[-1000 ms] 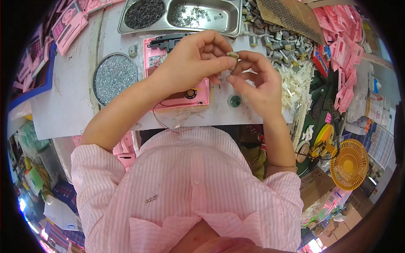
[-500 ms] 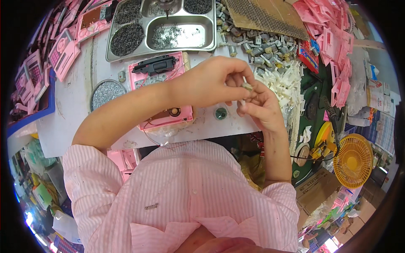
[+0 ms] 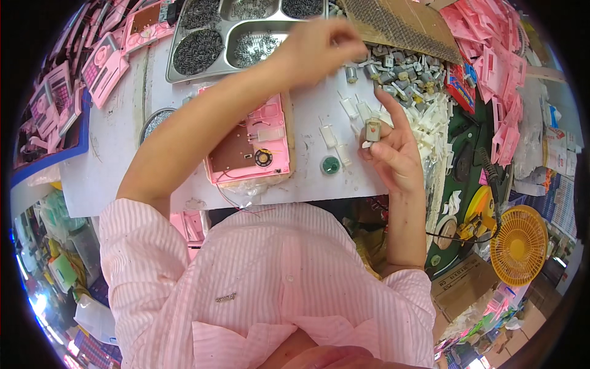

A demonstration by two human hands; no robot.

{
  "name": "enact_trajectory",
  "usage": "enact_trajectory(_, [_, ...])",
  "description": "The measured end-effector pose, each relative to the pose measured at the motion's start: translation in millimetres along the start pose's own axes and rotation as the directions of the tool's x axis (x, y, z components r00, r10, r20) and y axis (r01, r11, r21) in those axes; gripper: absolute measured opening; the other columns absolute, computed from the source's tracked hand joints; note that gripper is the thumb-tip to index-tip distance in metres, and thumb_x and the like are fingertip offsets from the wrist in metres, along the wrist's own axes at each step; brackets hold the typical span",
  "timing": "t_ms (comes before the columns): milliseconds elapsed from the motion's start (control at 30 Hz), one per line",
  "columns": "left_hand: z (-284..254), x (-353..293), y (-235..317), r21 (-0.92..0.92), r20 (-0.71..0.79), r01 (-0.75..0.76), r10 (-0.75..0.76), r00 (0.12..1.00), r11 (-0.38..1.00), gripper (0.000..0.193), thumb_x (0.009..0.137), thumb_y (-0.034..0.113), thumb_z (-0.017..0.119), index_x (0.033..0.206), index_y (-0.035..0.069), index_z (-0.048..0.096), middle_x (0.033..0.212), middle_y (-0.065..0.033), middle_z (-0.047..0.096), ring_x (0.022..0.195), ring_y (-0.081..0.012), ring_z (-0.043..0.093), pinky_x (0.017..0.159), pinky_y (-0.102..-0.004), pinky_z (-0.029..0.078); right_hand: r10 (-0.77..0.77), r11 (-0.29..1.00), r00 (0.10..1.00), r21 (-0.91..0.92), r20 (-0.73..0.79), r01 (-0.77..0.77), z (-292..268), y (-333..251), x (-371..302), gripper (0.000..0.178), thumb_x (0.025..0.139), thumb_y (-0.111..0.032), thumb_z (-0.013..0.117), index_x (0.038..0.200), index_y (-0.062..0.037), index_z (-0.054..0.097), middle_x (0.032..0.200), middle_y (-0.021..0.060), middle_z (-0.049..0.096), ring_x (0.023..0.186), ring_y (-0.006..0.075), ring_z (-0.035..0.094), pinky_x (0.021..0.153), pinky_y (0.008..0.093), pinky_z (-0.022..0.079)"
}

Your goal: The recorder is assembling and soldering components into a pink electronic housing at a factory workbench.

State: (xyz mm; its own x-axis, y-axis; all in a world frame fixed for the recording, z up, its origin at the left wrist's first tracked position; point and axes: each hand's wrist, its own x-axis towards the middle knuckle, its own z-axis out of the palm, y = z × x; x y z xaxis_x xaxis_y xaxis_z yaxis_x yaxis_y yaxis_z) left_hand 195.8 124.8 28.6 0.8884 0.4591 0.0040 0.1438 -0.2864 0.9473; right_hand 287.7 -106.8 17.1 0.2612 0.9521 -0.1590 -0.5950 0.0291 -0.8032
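My right hand (image 3: 399,161) holds a small silver motor (image 3: 372,130) between thumb and fingers, its index finger pointing up. A bit of white (image 3: 367,144) shows at the motor's lower end. Blurred by motion, my left hand (image 3: 319,52) is over the table between the metal tray (image 3: 243,69) and the motor pile (image 3: 402,77); its finger state is smeared. Under my left forearm lies an opened pink case (image 3: 279,154) with a round speaker (image 3: 263,158) and wires, partly hidden. Several white plastic pieces (image 3: 329,136) lie left of my right hand, near a green round object (image 3: 330,165).
The tray's compartments hold dark and silver small parts. A brown board (image 3: 399,21) lies behind the motors. White plastic parts (image 3: 433,126) are heaped at right, beside pink casings (image 3: 491,86). More pink cases (image 3: 104,67) stand at left. A yellow fan (image 3: 519,246) sits lower right.
My hands have parted. The left has moved up and away toward the tray and motors; the right has turned, with the motor showing in it. The view has shifted slightly.
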Motion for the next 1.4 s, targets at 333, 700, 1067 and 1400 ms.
enact_trajectory(333, [-5,78,-22,0.629,-0.220,-0.102,0.302,0.928,0.771,0.026,0.080,0.026,0.071,0.083,0.001,0.071,0.084,-0.0203,0.071,0.084,-0.0379,0.069,0.076,-0.0459,0.055,0.018,0.995,0.997,-0.104,0.070,-0.010,12,-1,5,0.047,0.086,-0.004,0.073,0.128,-0.0041,0.050,0.082,0.0094,0.064,0.066,0.0150,0.058,0.061,0.0297,0.048])
enact_trajectory(700, [0,60,-12,0.747,-0.133,-0.274,0.540,0.831,0.606,0.019,0.088,0.020,0.062,0.093,0.002,0.062,0.076,-0.0199,0.065,0.075,-0.0411,0.066,0.069,-0.0500,0.052,0.210,0.974,0.974,-0.105,0.087,-0.201,-10,4,22,0.027,0.089,-0.007,0.069,0.111,-0.0023,0.054,0.066,-0.0004,0.054,0.053,0.0074,0.048,0.050,0.0210,0.034])
enact_trajectory(1067, [-18,-177,24,-0.195,-0.146,0.076,-0.106,0.984,0.978,0.010,0.089,-0.006,0.067,0.098,-0.002,0.066,0.088,-0.0041,0.066,0.070,-0.0070,0.061,0.060,-0.0209,0.049,0.188,0.660,0.974,-0.718,-0.128,-0.222,17,3,-28,0.032,0.087,0.000,0.066,0.117,-0.0048,0.055,0.072,-0.0025,0.060,0.062,0.0041,0.052,0.059,0.0203,0.042])
enact_trajectory(1400, [11,-240,-8,-0.426,-0.165,0.172,-0.263,0.951,0.888,0.014,0.090,-0.007,0.065,0.104,-0.005,0.068,0.097,-0.0068,0.066,0.077,-0.0093,0.064,0.063,-0.0214,0.052,0.294,0.352,0.955,-0.924,-0.041,-0.148,9,11,-16,0.036,0.082,-0.001,0.066,0.118,-0.0045,0.067,0.068,-0.0046,0.055,0.061,0.0041,0.050,0.056,0.0222,0.040])
